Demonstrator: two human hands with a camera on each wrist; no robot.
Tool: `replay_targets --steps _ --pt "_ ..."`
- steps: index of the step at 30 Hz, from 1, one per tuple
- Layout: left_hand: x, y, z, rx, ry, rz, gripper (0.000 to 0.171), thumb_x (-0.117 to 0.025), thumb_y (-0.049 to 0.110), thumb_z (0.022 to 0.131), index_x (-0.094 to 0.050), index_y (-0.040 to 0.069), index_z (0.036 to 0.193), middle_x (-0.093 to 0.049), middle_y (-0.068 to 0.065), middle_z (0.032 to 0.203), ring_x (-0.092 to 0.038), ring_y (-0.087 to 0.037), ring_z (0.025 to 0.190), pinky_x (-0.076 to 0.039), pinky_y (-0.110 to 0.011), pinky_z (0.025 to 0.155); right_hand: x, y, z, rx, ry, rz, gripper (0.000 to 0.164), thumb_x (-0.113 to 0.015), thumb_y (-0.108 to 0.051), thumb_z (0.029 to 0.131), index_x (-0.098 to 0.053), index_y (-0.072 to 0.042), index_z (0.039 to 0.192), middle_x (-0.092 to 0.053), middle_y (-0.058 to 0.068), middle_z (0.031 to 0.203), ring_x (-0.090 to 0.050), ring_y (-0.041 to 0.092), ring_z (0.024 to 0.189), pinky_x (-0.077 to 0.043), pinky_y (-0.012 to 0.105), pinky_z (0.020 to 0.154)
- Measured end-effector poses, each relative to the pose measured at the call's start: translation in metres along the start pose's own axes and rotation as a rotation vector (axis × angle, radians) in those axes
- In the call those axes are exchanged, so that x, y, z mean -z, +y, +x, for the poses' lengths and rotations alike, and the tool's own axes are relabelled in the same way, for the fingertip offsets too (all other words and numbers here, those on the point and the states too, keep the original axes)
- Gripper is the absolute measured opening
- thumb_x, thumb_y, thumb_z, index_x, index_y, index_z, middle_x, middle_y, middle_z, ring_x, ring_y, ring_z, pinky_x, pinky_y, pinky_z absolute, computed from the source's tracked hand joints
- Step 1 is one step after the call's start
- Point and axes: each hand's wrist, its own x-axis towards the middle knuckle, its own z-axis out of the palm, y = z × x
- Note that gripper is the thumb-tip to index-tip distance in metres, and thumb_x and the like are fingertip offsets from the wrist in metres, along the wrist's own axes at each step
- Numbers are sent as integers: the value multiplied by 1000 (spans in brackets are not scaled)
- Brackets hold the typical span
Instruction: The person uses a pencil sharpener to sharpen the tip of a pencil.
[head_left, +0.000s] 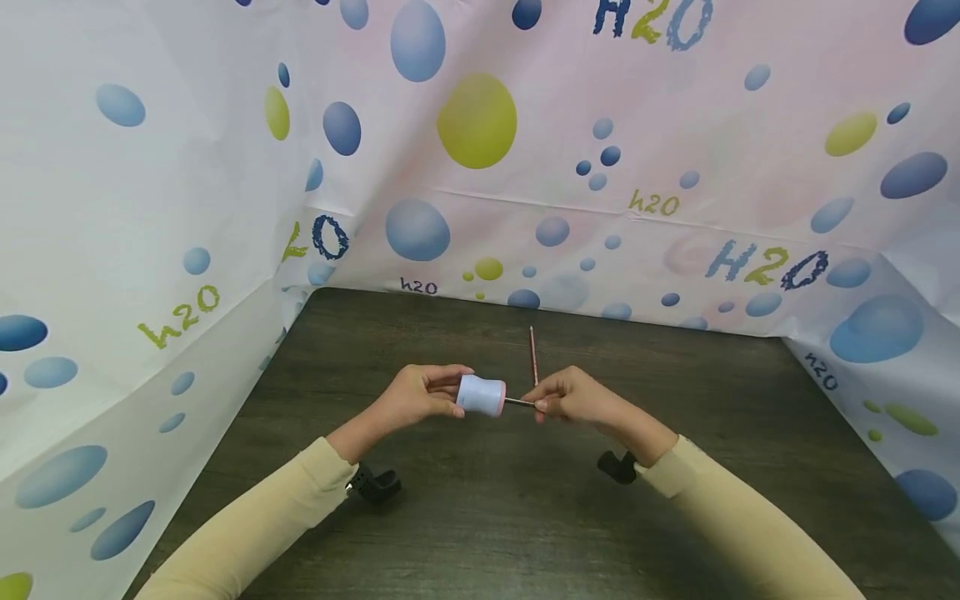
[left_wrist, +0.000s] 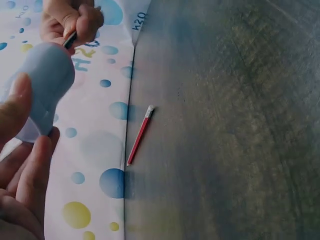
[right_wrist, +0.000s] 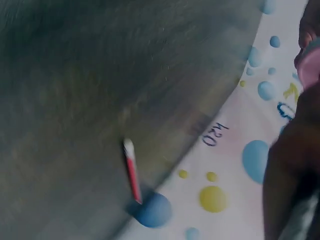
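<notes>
In the head view, the left hand (head_left: 420, 392) grips a light-blue, waisted pencil sharpener (head_left: 480, 395) with a pink end, thumb on one side and fingers on the other. The right hand (head_left: 573, 396) pinches a dark pencil (head_left: 519, 402), whose far end is inside the sharpener's pink end. Both hands are above the table. The left wrist view shows the blue body (left_wrist: 50, 70) close up, with the thumb pressed to it. At the edge of the right wrist view, the pink end (right_wrist: 309, 67) shows in part; the pencil's tip is hidden.
A red pencil (head_left: 534, 354) with a pale end lies on the dark wooden table (head_left: 450, 508), just beyond the hands. White sheets (head_left: 480, 225) with blue and green spots stand along the back and both sides. Dark wrist straps (head_left: 375, 485) sit below the sleeves.
</notes>
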Motion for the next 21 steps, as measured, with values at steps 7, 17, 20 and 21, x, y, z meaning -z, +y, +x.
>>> replay_targets --steps 7,17,20,21 --pt "3 1 2 -68 -22 -6 54 -71 -6 90 -58 -1 142 -51 -26 153 -57 -43 136 -56 -43 107 4 11 5 -52 -76 121 37 -49 -9 108 -56 15 135 -67 3 84 -43 4 58 -34 22 54" --pt "14 5 8 211 -55 -178 60 -45 42 110 -49 -5 148 -61 -27 142 -73 -25 115 -58 -42 104 -15 3 -6 384 461 -525 26 -69 5 92 -76 -1 116 -78 16 99 -72 23 79 -54 28 62" --pt "15 5 6 254 -133 -200 66 -47 45 108 -51 -11 143 -68 -31 129 -77 -13 93 -64 -30 88 -21 6 -6 601 571 -698 33 -74 14 81 -78 -1 110 -78 11 92 -72 23 81 -61 32 67" --pt "15 5 6 258 -149 -221 67 -49 44 106 -51 -12 142 -69 -30 126 -77 -10 90 -64 -26 85 -23 7 -5 661 597 -742 35 -75 17 78 -78 -1 109 -77 10 89 -72 22 80 -61 32 68"
